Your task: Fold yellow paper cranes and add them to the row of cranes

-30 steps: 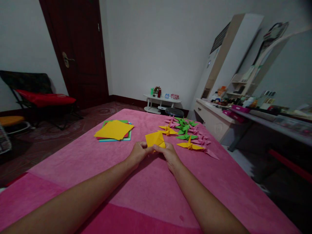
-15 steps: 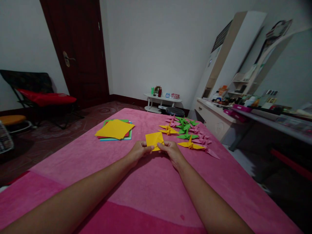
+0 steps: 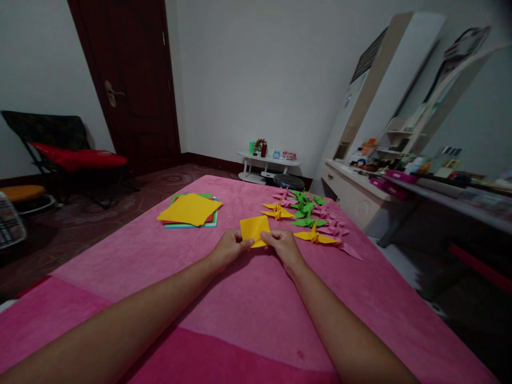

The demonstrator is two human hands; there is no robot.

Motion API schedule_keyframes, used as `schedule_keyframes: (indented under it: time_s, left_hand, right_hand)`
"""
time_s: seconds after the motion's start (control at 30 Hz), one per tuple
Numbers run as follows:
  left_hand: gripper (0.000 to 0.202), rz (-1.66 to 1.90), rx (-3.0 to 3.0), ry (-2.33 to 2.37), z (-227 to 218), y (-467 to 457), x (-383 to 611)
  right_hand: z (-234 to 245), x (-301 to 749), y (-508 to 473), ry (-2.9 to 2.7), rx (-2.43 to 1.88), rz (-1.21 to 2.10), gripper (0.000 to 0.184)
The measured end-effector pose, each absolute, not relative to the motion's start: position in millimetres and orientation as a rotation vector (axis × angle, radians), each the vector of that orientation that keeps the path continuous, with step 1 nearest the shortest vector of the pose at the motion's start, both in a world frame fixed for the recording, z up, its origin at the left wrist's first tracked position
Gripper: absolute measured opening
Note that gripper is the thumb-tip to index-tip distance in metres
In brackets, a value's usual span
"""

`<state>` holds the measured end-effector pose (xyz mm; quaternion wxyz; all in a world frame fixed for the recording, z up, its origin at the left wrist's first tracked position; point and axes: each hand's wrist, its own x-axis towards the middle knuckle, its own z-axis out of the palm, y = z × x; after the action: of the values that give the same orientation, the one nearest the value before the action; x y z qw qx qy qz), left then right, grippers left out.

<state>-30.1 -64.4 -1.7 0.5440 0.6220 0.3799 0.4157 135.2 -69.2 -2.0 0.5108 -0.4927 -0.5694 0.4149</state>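
Observation:
A folded yellow paper square (image 3: 254, 228) lies on the pink cloth (image 3: 248, 304) in front of me. My left hand (image 3: 229, 248) pinches its near left edge, fingers closed on the paper. My right hand (image 3: 284, 246) grips the near right edge the same way. Just beyond and to the right lie several finished paper cranes (image 3: 308, 218) in yellow, green and pink. A stack of coloured paper sheets (image 3: 191, 210), yellow on top, rests to the left of the fold.
The pink cloth covers a wide surface that drops off at the right edge. A cluttered desk (image 3: 400, 184) and a tall white unit (image 3: 372, 85) stand to the right. A small white table (image 3: 267, 162), a dark door (image 3: 132, 85) and a red-cushioned chair (image 3: 68, 154) lie beyond.
The yellow paper has been flattened from a raised, puffed shape into a flat square. Both hands stay pinched on its near edge and have shifted slightly away from me.

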Motion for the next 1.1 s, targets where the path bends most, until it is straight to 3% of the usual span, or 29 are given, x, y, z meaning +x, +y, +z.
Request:
schedule_keyframes:
  time_s: [0.37,0.67,0.93,1.1]
  left_hand:
    - [0.034,1.129,1.577,0.924,-3.0,-64.5,-25.0]
    - [0.035,1.069,1.357,0.802,-0.8,-65.5,-27.7]
    - [0.035,1.061,1.417,0.792,-3.2,-65.2,-25.6]
    - [0.027,1.176,1.453,0.886,-6.0,-60.7,-24.9]
  right_hand:
    - [-2.3,129.3,-72.9,-1.428,-1.205,0.822,0.039]
    - [1.9,125.6,-76.2,-1.336,-1.095,1.009,0.033]
    - [3.2,125.3,-77.1,-1.421,-1.143,0.733,0.033]
    - [3.9,114.6,-82.0,-1.429,-1.093,0.968,0.029]
